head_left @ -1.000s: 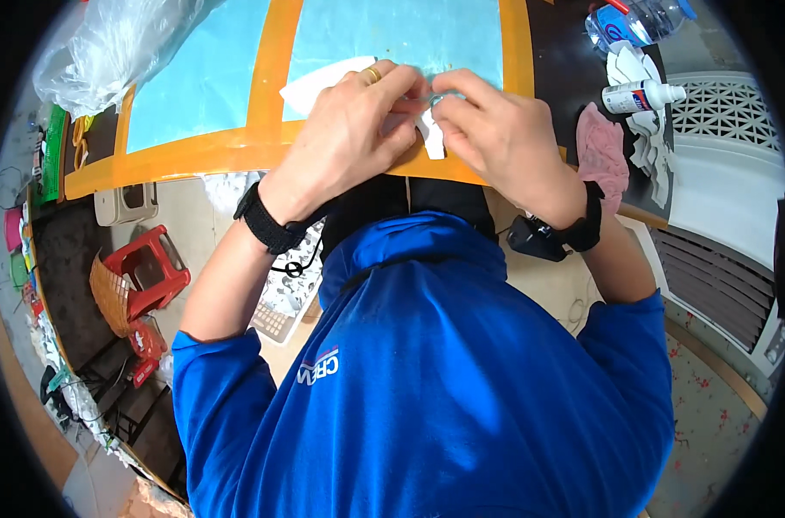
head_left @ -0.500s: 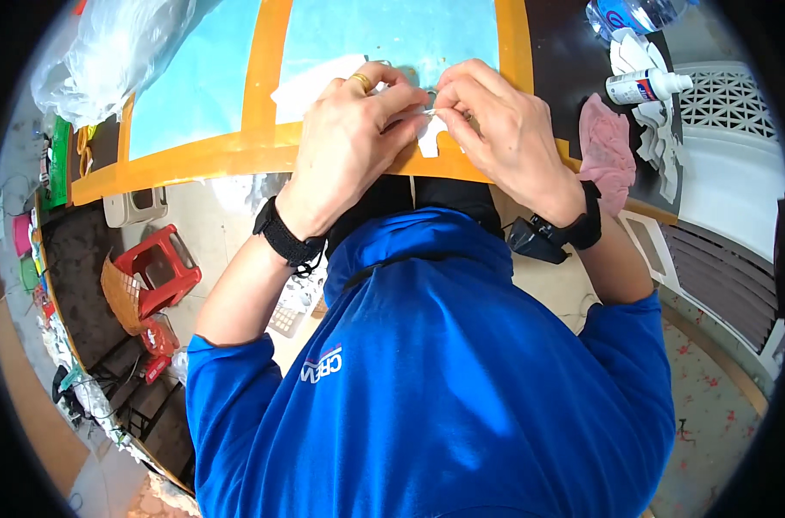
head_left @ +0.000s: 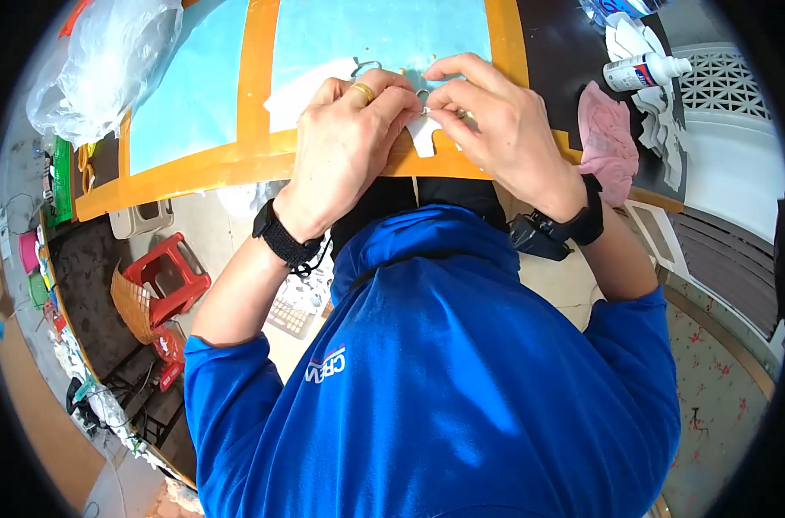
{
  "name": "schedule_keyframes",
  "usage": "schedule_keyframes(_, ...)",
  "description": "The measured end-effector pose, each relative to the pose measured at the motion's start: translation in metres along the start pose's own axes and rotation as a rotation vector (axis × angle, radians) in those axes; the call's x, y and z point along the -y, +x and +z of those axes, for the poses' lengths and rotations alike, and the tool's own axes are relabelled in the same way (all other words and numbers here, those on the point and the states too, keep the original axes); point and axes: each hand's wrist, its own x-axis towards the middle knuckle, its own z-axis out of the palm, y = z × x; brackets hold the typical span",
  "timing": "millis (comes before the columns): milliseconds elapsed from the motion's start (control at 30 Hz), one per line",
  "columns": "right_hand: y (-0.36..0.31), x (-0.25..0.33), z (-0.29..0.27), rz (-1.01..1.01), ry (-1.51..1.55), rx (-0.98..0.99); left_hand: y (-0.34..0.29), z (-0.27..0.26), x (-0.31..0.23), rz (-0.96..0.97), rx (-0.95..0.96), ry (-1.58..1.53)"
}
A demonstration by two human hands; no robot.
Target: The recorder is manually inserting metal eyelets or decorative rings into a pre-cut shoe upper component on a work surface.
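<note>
Both hands meet over the near edge of a blue mat with orange tape borders (head_left: 341,34). My left hand (head_left: 349,129), with a gold ring on one finger, pinches a small white scrap (head_left: 423,138) that hangs below the fingertips; paper or cloth, I cannot tell. My right hand (head_left: 505,125) faces it, thumb and a finger closed at a tiny pale bit by the scrap's top, its index finger arched above. What lies inside that pinch is too small to name. A white sheet (head_left: 297,93) lies beside my left hand, partly covered by it.
At the left sits a clear plastic bag (head_left: 107,69). On the dark tabletop at right are a pink cloth (head_left: 606,129), a white bottle (head_left: 643,71) and white cut pieces (head_left: 660,129). A red stool (head_left: 181,272) stands on the floor at left.
The right index finger has lifted away from the fingertips. The white scrap now hangs more in the open, tilted between the hands. The whole view has shifted slightly.
</note>
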Motion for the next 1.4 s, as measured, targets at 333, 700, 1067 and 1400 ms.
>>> schedule_keyframes(333, 0.002, -0.009, -0.005, -0.407, -0.268, 0.014, -0.003, -0.004, 0.012, 0.229, 0.027, 0.126)
schedule_keyframes(700, -0.003, 0.004, -0.002, -0.339, -0.277, 0.059, -0.011, -0.009, 0.012, 0.292, 0.094, 0.095)
schedule_keyframes(1067, -0.013, 0.005, -0.016, -0.327, -0.223, 0.177, -0.009, -0.027, 0.014, 0.365, 0.246, 0.079)
schedule_keyframes(1400, -0.022, 0.002, -0.019, -0.236, -0.170, 0.200, -0.015, -0.021, 0.016, 0.334, 0.274, 0.080)
